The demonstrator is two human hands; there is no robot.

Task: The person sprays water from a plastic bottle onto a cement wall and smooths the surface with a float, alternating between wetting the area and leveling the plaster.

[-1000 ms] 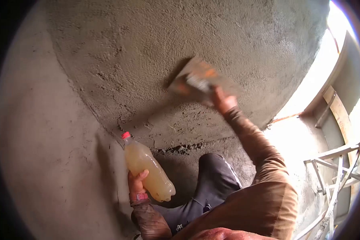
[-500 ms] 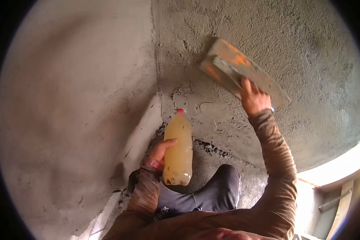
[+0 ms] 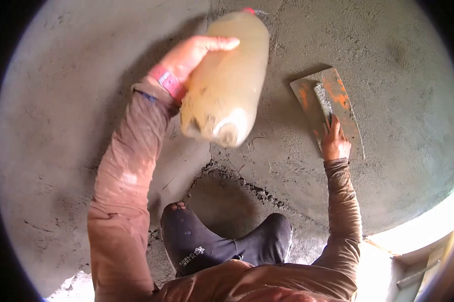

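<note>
One bottle (image 3: 226,75), one trowel (image 3: 328,108)

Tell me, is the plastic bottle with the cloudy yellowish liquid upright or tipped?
Tipped. The left hand holds the plastic bottle with cloudy yellowish liquid raised, red cap pointing at the grey plastered wall, base toward the camera.

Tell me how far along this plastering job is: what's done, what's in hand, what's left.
Done: the wall already carries a full grey render coat with a fine, even texture. In hand: the right hand presses the orange-stained trowel flat on the wall, and the left hand holds the bottle of cloudy liquid raised, cap towards the wall. Left: the rough, crumbly edge at the wall's foot looks unfinished.
</note>
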